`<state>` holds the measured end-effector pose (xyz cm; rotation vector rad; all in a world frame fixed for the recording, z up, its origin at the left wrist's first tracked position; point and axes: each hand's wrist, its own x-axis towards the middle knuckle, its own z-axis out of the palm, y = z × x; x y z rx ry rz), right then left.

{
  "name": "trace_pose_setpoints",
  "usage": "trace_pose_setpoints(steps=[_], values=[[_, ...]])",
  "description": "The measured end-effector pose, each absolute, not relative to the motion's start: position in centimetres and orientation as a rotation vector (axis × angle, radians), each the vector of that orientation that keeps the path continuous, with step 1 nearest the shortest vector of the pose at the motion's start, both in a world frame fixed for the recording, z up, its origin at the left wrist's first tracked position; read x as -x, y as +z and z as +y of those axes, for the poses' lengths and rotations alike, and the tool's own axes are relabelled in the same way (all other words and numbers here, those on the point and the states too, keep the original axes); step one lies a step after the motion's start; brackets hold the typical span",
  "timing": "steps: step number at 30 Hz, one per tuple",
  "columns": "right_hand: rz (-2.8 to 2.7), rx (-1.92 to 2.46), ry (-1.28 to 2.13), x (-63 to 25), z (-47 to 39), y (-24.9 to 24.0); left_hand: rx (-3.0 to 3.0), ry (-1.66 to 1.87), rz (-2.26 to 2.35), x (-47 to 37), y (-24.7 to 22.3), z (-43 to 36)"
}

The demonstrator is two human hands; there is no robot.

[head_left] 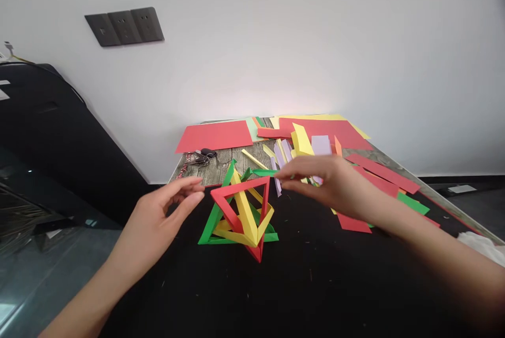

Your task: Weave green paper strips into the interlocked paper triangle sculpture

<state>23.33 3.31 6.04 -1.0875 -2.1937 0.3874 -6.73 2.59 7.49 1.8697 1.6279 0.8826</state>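
Interlocked triangular frames of folded paper, a red frame [241, 187], a yellow frame [245, 214] and a green frame [213, 222], stand together on the black mat [252, 296]. At the top right of this model, a green paper strip [263, 172] runs into the fingertips of my right hand [323, 177], pinched closed on it. The strip's far end lies near the green frame; whether it joins the frame I cannot tell. To the left of the model, my left hand [168, 209] is open with thumb and fingers apart, holding nothing and not touching the paper.
Red paper sheets [216, 136] lie along the back by the wall. Yellow folded paper [302, 140] and lilac strips [281, 153] sit behind my right hand. Red pieces [382, 172] spread over the right side. Keys [203, 156] rest at the back left.
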Motion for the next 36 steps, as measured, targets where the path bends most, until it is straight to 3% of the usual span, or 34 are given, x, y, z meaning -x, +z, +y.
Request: trace_pose_setpoints(steps=[5,15,30,36], values=[[-2.151,0.879,0.74,-22.0,7.3,8.7,-2.039,0.774,1.592,3.6,10.8,5.1],[-2.182,0.709,1.119,-20.7,10.5,7.9,-2.024,0.504,1.443,1.5,11.4,7.6],[-2.226,0.752,1.153,-20.5,9.6,8.3,-2.162,0.449,1.451,0.6,11.1,6.8],[-2.27,0.919,0.753,-21.7,7.1,10.7,-2.248,0.465,1.458,0.7,11.1,6.3]])
